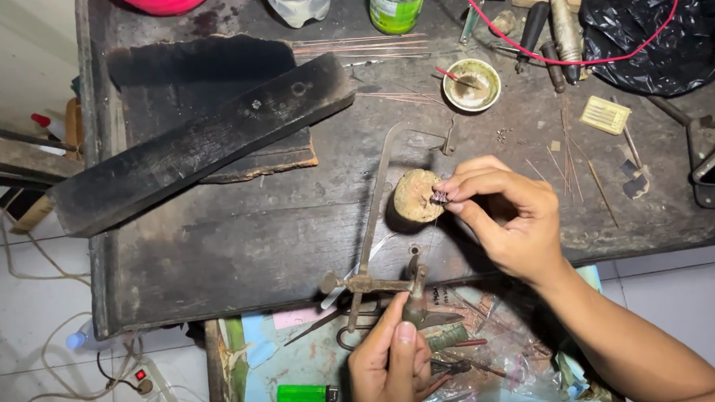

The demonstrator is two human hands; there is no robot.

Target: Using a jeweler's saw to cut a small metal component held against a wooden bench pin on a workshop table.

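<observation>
My right hand (pixel 505 214) pinches a tiny, light, likely delicate metal piece (pixel 439 195) by its edges against a round block (pixel 413 196), while my left hand (pixel 390 371) grips the saw frame (pixel 371 251) handle.

Both of the person's arms come up from the lower edge of the view, below the near edge of the dark tabletop (pixel 234 263), and both are bare with no sleeve showing. The left hand (pixel 387 375) and the right hand (pixel 505 214) wear no glove, ring, watch or band, and the right forearm shows bare from the wrist down to the frame's edge. The nails are short and unpainted, clearest on the left thumb, and 2 bare wrists are all that shows beyond the hands.
</observation>
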